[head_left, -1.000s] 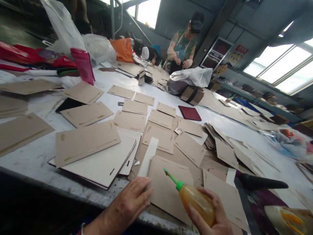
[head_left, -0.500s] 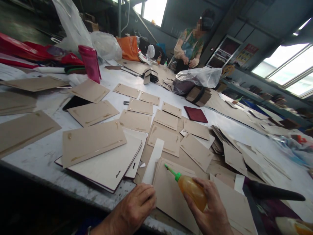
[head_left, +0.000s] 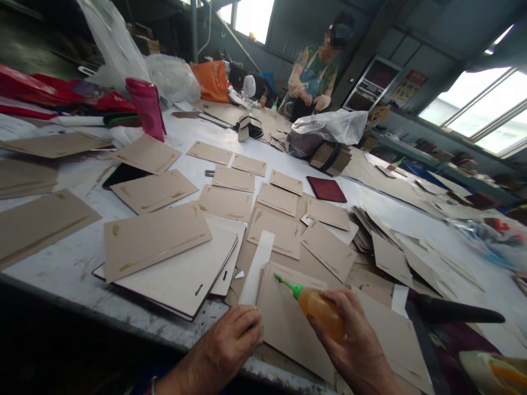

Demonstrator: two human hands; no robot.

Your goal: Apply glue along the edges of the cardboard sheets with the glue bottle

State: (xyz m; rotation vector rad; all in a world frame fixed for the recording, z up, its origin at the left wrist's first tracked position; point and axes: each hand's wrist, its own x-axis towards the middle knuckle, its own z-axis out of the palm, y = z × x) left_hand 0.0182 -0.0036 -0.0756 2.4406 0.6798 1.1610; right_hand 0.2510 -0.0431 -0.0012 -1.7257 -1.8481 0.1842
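Note:
My right hand (head_left: 349,334) is wrapped round a squeeze bottle of amber glue (head_left: 323,314) with a green nozzle. The bottle lies tilted, its tip over the upper left of a stack of grey-brown cardboard pieces (head_left: 294,334). At that stack's lower left edge is my left hand (head_left: 230,343), its fingers curled and pressed together; what they hold, if anything, is hidden. A white strip (head_left: 258,269) runs away from the left fingertips beside the stack. Beyond it, a cardboard piece with glue streaks (head_left: 275,233) lies flat.
Several glue-marked cardboard pieces (head_left: 158,238) spread over the white table. White panels with dark edges (head_left: 177,296) lie at left. A maroon square (head_left: 326,188), a pink bottle (head_left: 145,108) and a black-handled object (head_left: 457,309) lie around. Across the table works another person (head_left: 315,77).
The view has shifted slightly. Both hands stay in nearly the same place, with the glue bottle's tip still over the upper left of the stack. The other person's hands have moved a little.

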